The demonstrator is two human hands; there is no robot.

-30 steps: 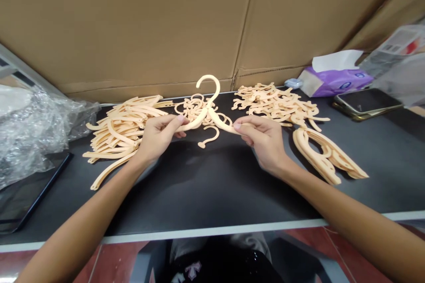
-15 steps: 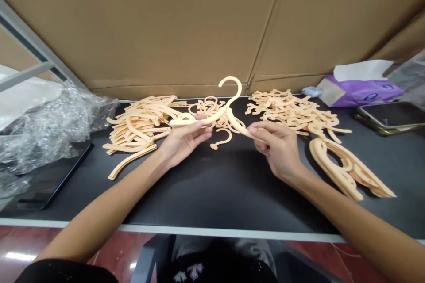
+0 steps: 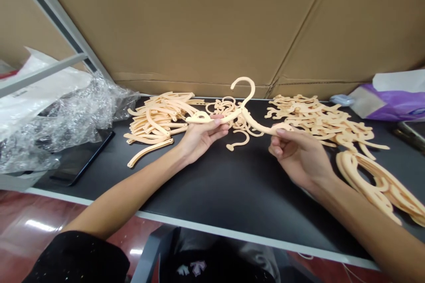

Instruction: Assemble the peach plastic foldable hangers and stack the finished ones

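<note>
Peach plastic hook-topped hanger (image 3: 243, 109), held above black tabletop (image 3: 219, 185).
Your left hand (image 3: 203, 139) pinches one side; your right hand (image 3: 303, 154) grips the other, farther out than before, its end loop (image 3: 284, 127) now showing.

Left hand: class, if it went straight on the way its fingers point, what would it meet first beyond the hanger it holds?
Probably the heap of loose hooks, though the left hand may be high enough to pass over it; depth is unclear.

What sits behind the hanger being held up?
A pile of loose hooks, with cardboard farther back. The hanger covers parts of some hooks; those cannot be seen.
</note>
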